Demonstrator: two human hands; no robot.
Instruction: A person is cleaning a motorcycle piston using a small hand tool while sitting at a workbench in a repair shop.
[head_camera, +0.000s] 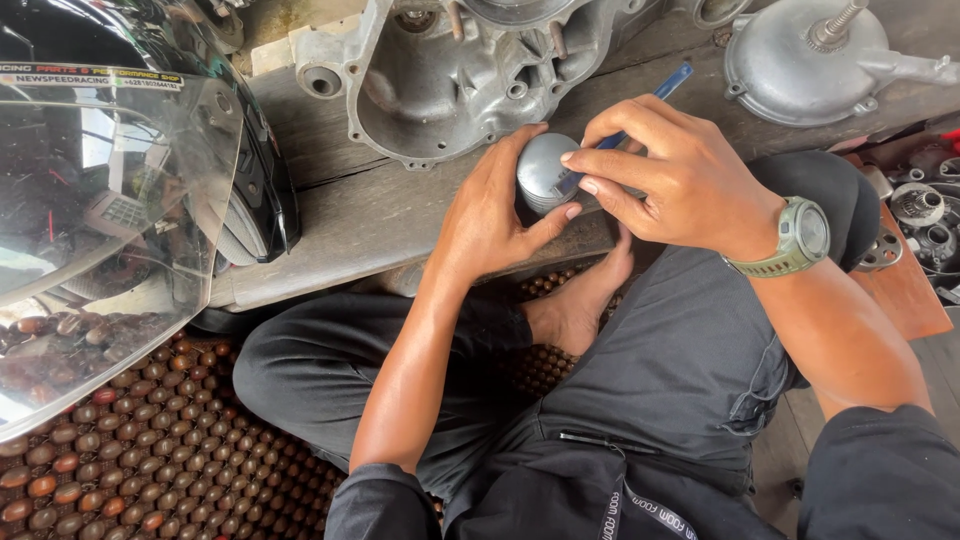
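Your crossed legs sit below your left hand (495, 215), which cups the grey piston (547, 172) above the worktop (350, 215), while your right hand (665, 170) pinches a blue tool (672, 80); pressing hard may scratch its crown.

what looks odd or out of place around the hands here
Nothing looks spilled or broken. The left hand cups a round metal part while the right hand holds a blue tool against it. One oddity: a helmet lies among engine casings.
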